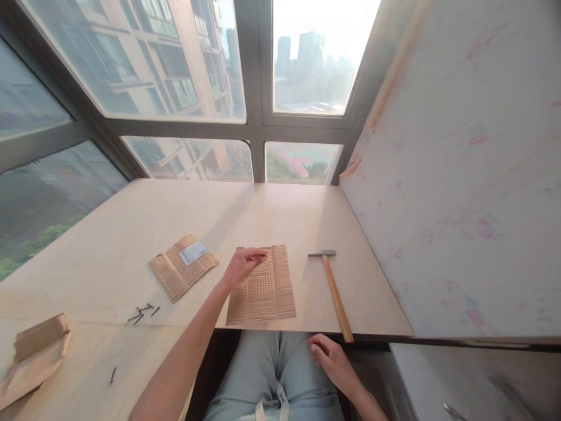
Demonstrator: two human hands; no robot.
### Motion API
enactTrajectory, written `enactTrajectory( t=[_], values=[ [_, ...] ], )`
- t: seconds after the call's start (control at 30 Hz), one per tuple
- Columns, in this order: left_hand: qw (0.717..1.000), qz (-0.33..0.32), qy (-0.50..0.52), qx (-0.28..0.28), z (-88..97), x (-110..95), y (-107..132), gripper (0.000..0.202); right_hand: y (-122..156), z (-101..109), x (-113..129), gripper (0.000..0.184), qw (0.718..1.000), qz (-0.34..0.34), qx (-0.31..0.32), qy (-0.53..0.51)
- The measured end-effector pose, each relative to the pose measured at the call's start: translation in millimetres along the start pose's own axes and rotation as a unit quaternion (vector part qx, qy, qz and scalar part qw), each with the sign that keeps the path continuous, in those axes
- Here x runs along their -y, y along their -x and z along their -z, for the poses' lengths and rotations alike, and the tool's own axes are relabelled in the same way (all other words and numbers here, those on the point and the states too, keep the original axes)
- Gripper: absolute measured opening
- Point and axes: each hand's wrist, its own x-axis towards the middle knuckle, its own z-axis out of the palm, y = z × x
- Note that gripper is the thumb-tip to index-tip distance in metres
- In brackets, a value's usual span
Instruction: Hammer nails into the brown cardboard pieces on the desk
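Note:
My left hand (246, 266) is over the upper part of a corrugated cardboard sheet (283, 292) whose middle is covered in rows of small holes. Its thumb and fingers are pinched together; whatever is between them is too small to make out. My right hand (331, 356) rests by my thigh just below the table edge, fingers curled in, with nothing visible in it. Right of the sheet lies a hammer (336, 295) with a wooden handle, its end poking past the table's front edge. Several dark nails (142, 313) lie in a loose pile to the left.
A second cardboard piece (175, 272) with a white label lies left of the sheet. One single nail (113, 375) and a folded cardboard piece (37, 356) are further left. Windows border the pale table (280, 216); a flowered panel (460, 193) rises on the right.

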Motion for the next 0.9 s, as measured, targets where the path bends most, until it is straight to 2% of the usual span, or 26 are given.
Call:
enactTrajectory(
  t=[0.1,0.17,0.3,0.43,0.63,0.9],
  values=[
    [0.999,-0.005,-0.037,0.026,-1.0,6,-10,0.024,1,13,14,0.033,1.000,0.002,-0.003,-0.021],
    [0.998,-0.009,-0.054,0.031,-1.3,9,-14,0.023,-1,24,22,0.039,0.999,0.007,-0.033,-0.035],
    [0.998,-0.021,-0.042,0.042,-3.8,16,-15,0.023,-15,43,32,0.045,0.990,0.027,-0.134,-0.034],
    [0.997,-0.033,-0.045,0.044,-6.8,21,-13,0.021,-37,56,37,0.043,0.969,0.051,-0.238,0.036],
    [0.995,-0.060,-0.074,0.043,-10.8,21,-13,0.022,-59,59,44,0.045,0.933,0.066,-0.337,0.109],
    [0.982,-0.110,-0.149,0.026,-10.4,23,-10,0.026,-69,55,31,0.041,0.912,0.103,-0.367,0.149]
  ],
)
